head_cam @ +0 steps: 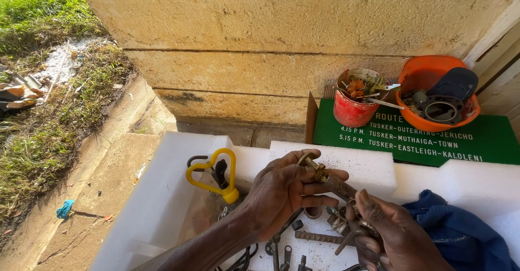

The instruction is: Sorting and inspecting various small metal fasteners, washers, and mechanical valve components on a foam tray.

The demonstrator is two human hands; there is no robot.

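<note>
Both hands meet low in the view over a white foam slab [374, 165]. Nearest, the right hand [398, 236] is curled around the lower end of a rusty metal fitting [338, 185], fingers closed on it among other small parts so that the exact hold is partly hidden. Just left of it, the left hand [284, 192] has its fingers wrapped shut around the upper end of the same fitting, whose brassy tip pokes out above the thumb. The fitting lies tilted, running from upper left to lower right between the two hands, above the slab.

Under the hands, scattered on the foam, lie a threaded rod [319, 237], small dark keys or spanners [281, 252] and a ring-shaped piece, partly covered by the wrists. A blue cloth [460, 233] is bunched at the near right, touching the right hand. To the left, in a recess of the foam, sits a yellow-framed tool [214, 176].

Farther off, a green signboard [476, 141] lies against a stone wall [281, 38]; on it stand a red tin [352, 105] full of odd tools and an orange bowl [428, 95] holding dark metal parts. A concrete ledge and grass [38, 11] fill the far left.
</note>
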